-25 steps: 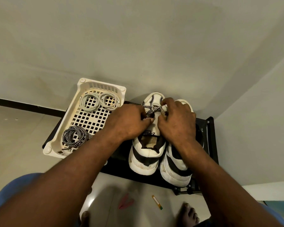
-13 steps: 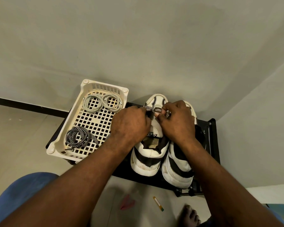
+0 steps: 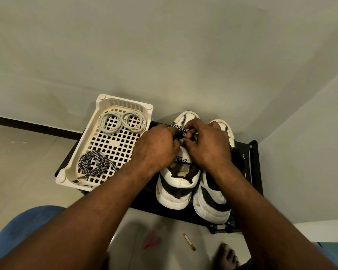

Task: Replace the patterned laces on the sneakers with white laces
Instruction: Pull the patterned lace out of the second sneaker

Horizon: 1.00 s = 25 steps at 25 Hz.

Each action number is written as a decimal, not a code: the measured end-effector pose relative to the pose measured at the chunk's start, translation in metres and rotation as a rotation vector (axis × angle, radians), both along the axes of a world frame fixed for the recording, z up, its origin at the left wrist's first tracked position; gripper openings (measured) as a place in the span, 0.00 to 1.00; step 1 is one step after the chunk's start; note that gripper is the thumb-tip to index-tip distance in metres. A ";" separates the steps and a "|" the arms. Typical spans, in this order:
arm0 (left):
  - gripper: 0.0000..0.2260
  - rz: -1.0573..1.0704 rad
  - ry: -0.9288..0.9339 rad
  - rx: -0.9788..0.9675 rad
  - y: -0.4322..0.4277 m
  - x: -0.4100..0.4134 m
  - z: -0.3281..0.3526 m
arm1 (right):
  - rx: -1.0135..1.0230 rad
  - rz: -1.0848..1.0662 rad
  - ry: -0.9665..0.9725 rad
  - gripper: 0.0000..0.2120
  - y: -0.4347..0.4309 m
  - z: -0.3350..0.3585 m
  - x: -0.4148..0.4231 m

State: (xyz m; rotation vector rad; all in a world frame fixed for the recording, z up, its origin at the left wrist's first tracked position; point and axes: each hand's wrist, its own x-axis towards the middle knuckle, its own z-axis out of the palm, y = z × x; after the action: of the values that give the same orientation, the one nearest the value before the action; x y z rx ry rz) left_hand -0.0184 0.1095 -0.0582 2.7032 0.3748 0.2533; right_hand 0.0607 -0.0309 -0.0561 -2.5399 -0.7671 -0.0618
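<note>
Tray [image 3: 125, 105]: cream plastic, grid base, on left end of black table [image 3: 144, 201].
Floor: pink paper scrap [image 3: 152, 240]; yellow-green strip [image 3: 189, 242] just beside.
Skirting [image 3: 27, 125]: black.

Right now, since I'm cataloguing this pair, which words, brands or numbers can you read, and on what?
"-Z" or "-7": end of the tongue label on the left sneaker; its start is blurred and partly under the left hand.
The floor strip: white patch too small to read.

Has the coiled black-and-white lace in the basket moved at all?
No. The coiled lace stays at the basket's near end, opposite the white laces at the far end.
</note>
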 end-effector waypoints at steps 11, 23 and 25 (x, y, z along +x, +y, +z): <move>0.16 0.001 -0.019 -0.224 0.003 -0.004 0.010 | -0.304 0.000 -0.083 0.09 0.004 0.006 -0.003; 0.15 -0.004 0.021 0.000 0.003 0.003 -0.003 | 0.082 0.018 -0.042 0.12 -0.003 -0.003 0.002; 0.14 -0.026 0.014 -0.014 0.005 0.002 -0.003 | -0.115 0.002 -0.098 0.15 -0.002 -0.005 0.004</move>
State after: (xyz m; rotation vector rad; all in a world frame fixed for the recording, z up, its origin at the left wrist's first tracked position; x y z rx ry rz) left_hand -0.0164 0.1142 -0.0608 2.6959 0.3440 0.2231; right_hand 0.0650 -0.0329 -0.0606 -2.6619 -0.8327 -0.1468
